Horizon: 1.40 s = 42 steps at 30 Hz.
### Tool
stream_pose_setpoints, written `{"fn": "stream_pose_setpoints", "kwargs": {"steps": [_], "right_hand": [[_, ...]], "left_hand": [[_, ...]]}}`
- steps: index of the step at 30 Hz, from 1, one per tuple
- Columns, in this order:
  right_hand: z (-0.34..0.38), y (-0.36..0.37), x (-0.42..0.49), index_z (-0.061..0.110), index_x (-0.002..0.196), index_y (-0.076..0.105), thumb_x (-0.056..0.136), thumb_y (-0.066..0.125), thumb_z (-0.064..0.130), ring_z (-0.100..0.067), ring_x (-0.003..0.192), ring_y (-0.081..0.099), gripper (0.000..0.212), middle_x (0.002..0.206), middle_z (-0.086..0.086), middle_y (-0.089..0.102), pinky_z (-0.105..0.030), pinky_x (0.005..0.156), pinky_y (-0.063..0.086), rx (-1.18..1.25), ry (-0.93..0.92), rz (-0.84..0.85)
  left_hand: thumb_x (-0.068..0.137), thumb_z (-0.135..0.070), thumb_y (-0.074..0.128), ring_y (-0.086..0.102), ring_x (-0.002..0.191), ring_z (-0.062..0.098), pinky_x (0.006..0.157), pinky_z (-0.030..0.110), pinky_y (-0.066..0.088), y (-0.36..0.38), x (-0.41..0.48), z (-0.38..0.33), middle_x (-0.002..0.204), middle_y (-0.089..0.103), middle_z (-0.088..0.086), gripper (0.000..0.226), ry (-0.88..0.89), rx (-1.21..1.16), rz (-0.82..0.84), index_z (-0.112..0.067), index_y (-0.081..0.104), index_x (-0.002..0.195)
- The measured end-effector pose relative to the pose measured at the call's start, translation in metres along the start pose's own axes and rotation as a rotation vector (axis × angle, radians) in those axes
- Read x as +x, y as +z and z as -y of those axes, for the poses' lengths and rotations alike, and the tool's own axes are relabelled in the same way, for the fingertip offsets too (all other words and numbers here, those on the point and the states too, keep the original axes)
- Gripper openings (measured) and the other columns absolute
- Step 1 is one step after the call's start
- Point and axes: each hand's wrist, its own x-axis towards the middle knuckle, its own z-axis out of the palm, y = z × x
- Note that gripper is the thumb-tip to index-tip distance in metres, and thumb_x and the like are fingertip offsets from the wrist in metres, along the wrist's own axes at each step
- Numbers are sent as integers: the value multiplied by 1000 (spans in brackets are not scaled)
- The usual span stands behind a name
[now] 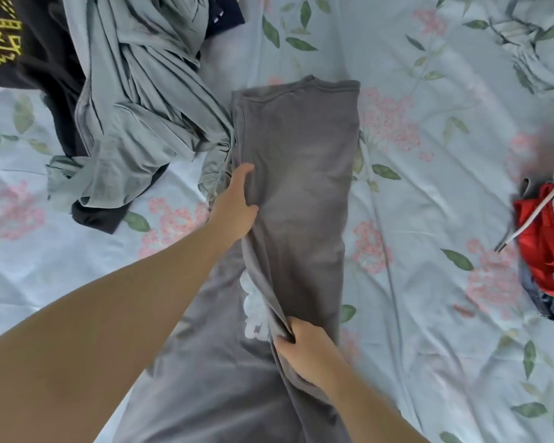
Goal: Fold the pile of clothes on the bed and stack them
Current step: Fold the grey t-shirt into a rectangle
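Nearest to me is the lower end of the grey shirt (301, 174). It lies lengthwise on the flowered bed sheet (429, 187), with the neck at the far end. I judge that I am folding its long left side over the middle. To do this well, both hands should carry the edge across together, so the fold runs straight and parallel to the other side, and then press it flat. My left hand (237, 203) grips the fold edge halfway up the shirt, thumb on top and some fingers hidden under the cloth. My right hand (304, 350) pinches the same edge closer to me, beside the white print (253, 308), with curled fingers (285, 342). The unfolded pile (135, 91) touches the shirt's left side, so I must not catch it.
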Motion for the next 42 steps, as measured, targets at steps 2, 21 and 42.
{"fn": "stream_pose_setpoints", "kwargs": {"steps": [2, 21, 42], "right_hand": [[19, 11, -3, 17, 100, 56, 96, 42, 32, -26, 93, 61, 21, 96, -2, 65, -36, 81, 46, 62, -47, 9], [18, 65, -39, 9, 107, 54, 91, 52, 26, -32, 98, 64, 23, 108, -13, 66, -37, 78, 50, -403, 47, 206], [-79, 136, -58, 13, 86, 43, 85, 62, 16, -21, 71, 43, 19, 75, -2, 46, -27, 61, 36, 515, 166, -475]], "left_hand": [[88, 1, 47, 46, 68, 10, 55, 19, 42, -13, 3, -2, 90, 47, -4, 47, 54, 1, -41, -33, 46, 121], [88, -6, 50, 55, 73, 21, 58, 31, 50, -31, -115, 104, 87, 59, 4, 34, -302, 98, 10, -11, 49, 121], [87, -31, 65, 53, 68, 20, 52, 25, 38, -29, -238, 184, 88, 59, 8, 22, -361, 258, -51, -10, 59, 93]]}}
